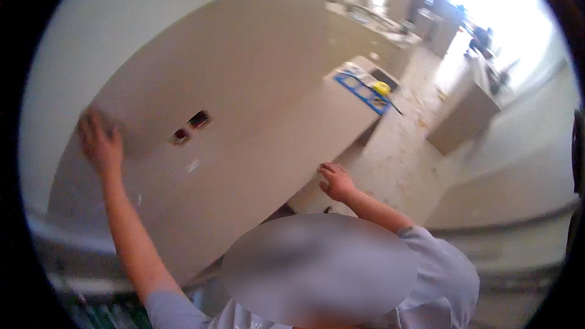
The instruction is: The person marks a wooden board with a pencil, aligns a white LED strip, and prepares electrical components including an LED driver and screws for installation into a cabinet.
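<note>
A large beige back panel (256, 42) stands along the wall on the left, with two dark rectangular cutouts (198, 120) side by side in it. My left hand (102, 146) reaches up to the panel's far left edge, fingers spread and pressed against it, slightly blurred. Below the panel runs a long beige worktop (262, 164). At its front edge rests my right hand (335, 181), fingers apart and touching the edge, with no object visible in it. Small pale marks show on the surface near the cutouts.
On the worktop's far end lie a blue-framed tool (362, 92) and a yellow round thing (381, 88), perhaps a tape measure. A beige cabinet or box (463, 113) stands across the dusty floor (405, 152). Stacked boards (420, 9) rise at the back near bright light.
</note>
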A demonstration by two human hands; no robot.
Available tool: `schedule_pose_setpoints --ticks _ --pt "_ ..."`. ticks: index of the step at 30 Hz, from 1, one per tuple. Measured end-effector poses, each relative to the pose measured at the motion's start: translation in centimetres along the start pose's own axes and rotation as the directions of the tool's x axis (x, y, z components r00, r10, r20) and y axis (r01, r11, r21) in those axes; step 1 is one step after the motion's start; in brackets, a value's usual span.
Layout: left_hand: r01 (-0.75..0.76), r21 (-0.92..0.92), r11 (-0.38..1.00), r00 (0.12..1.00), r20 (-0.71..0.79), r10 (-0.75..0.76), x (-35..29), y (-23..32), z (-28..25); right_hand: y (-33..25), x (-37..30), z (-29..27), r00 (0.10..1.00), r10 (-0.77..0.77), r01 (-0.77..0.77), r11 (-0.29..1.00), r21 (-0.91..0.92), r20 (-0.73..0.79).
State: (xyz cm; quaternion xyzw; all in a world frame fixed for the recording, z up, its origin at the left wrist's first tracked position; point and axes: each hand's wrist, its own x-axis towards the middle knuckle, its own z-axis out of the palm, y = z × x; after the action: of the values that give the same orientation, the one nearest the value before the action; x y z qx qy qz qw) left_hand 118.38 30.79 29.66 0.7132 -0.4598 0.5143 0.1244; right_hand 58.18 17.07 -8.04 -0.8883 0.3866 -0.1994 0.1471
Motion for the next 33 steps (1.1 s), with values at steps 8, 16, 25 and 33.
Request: schedule_pose_setpoints --ticks 8,16,25,33 --pt "0.099 0.036 0.994 0.995 -0.029 -0.098 -3.5 3.6 -0.8 4.1 -9.2 -3.8 0.921 0.128 -0.173 0.981 0.092 0.367" --pt "-0.026 -0.089 0.996 0.982 -0.189 0.009 -1.0 10.6 1.6 14.2 -8.3 -5.7 0.889 0.286 -0.352 0.926 0.137 0.358" --pt "0.041 0.231 0.972 0.984 -0.176 0.001 9.0 15.8 4.0 33.7 8.4 -17.5 0.902 0.421 -0.417 0.907 0.058 -0.096" --pt "0.118 0.176 0.977 0.992 0.022 -0.124 8.0 16.1 3.2 40.8 15.1 -17.1 0.97 0.2 -0.178 0.971 -0.162 0.136"
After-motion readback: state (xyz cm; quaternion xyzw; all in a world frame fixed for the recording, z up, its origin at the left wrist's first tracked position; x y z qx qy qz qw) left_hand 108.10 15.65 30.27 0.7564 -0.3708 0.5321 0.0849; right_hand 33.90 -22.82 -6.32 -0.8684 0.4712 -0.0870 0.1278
